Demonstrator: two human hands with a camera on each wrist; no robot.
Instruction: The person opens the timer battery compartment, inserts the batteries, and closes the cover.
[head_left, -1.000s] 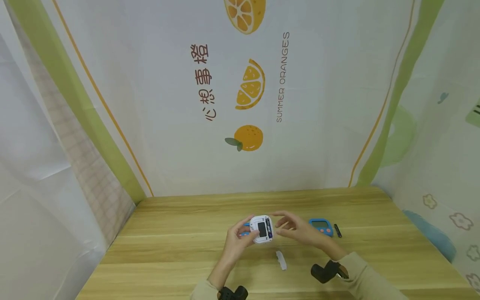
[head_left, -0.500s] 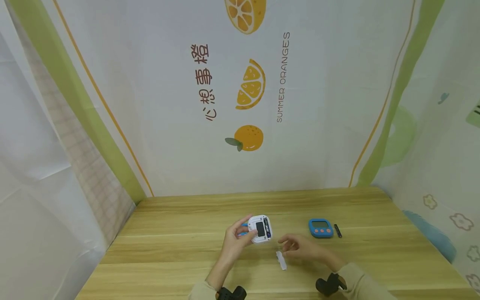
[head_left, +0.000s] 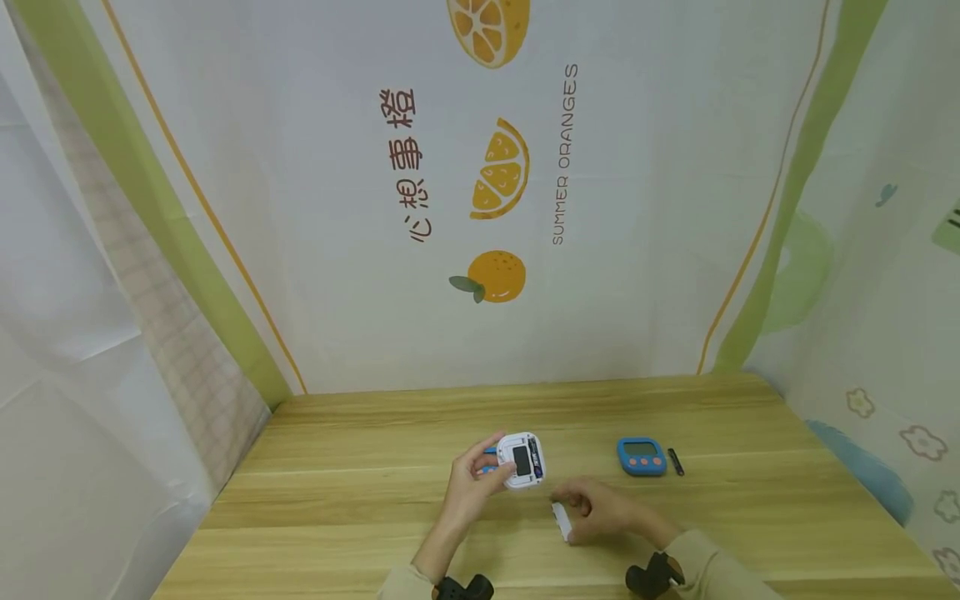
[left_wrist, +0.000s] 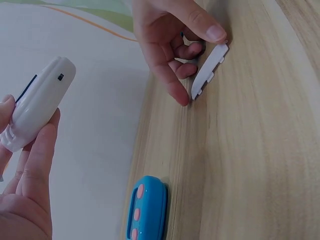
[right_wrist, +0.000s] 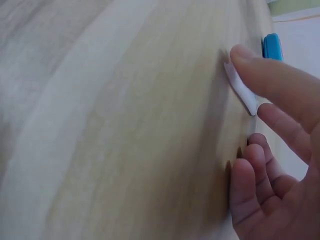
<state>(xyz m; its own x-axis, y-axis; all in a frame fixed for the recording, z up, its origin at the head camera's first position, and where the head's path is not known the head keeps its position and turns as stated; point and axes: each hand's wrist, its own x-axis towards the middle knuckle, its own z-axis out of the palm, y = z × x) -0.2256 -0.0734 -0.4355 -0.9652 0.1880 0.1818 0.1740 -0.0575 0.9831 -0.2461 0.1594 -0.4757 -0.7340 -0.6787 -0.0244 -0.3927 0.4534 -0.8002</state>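
My left hand (head_left: 467, 485) grips a white-backed digital timer (head_left: 521, 460) above the table, back face up, thumb on its back. A dark battery (head_left: 536, 457) lies in the slot along the timer's right side. In the left wrist view the timer (left_wrist: 42, 102) appears edge-on between thumb and fingers. My right hand (head_left: 603, 510) is down at the table, thumb and index finger at the two ends of a small white battery cover (head_left: 561, 522). Small tabs line one edge of the cover (left_wrist: 209, 72) in the left wrist view.
A blue timer (head_left: 642, 457) with pink buttons lies face up on the wooden table (head_left: 360, 500), beyond my right hand. Just right of it is a loose dark battery (head_left: 676, 462). A printed white curtain (head_left: 337, 317) hangs behind the table.
My right hand has moved away from the timer, down and towards me, to the battery cover, and takes it between thumb and index finger. The left hand stays nearly still with its timer.
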